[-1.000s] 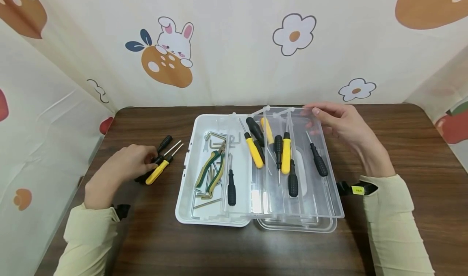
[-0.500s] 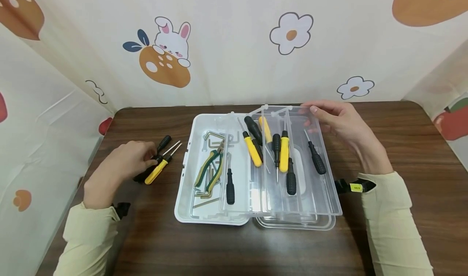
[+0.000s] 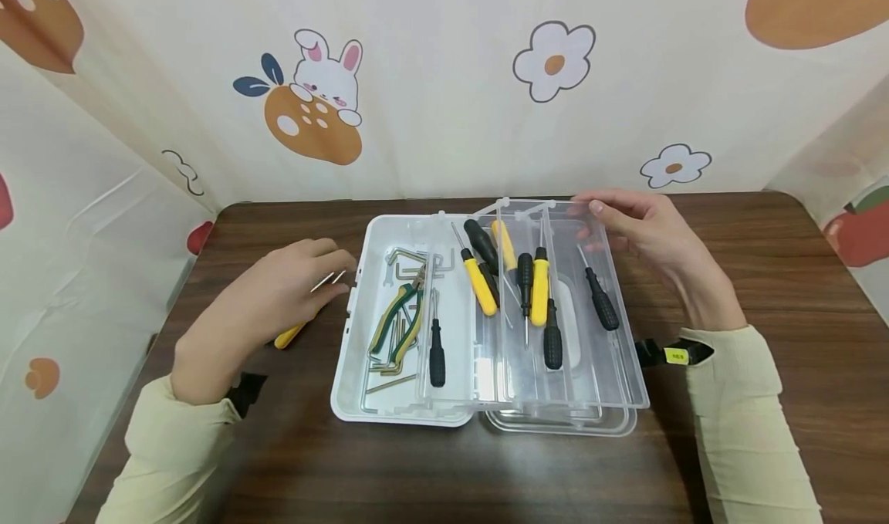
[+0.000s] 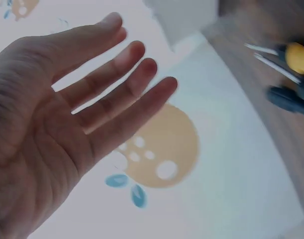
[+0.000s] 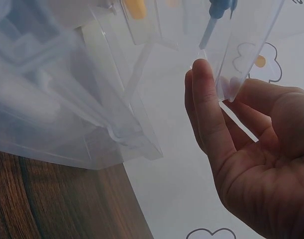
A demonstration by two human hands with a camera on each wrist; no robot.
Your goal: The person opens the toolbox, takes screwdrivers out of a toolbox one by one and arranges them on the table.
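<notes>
left hand: fingers straight and released, as the left wrist view confirms; it holds nothing and hovers over the loose screwdrivers that lie on the tabletop just left of the white toolbox. two bare metal shafts and a yellow handle end show past the hand; whether it touches them cannot be told.

right hand: thumb and fingers pinch the far right corner of the clear tray, which sits across the open toolbox and carries further yellow and black screwdrivers.

handling, judged from these views:
- the screwdrivers appear light and rigid. smooth round handles will likely roll on the wood. take hold at the handle, not the thin shaft.
- the clear tray appears to be thin, hard plastic: stiff but likely to flex at the corner, and slippery. its loose contents can slide if it tilts. a grip on the rim wall near a corner seems adequate; keep it level.
</notes>
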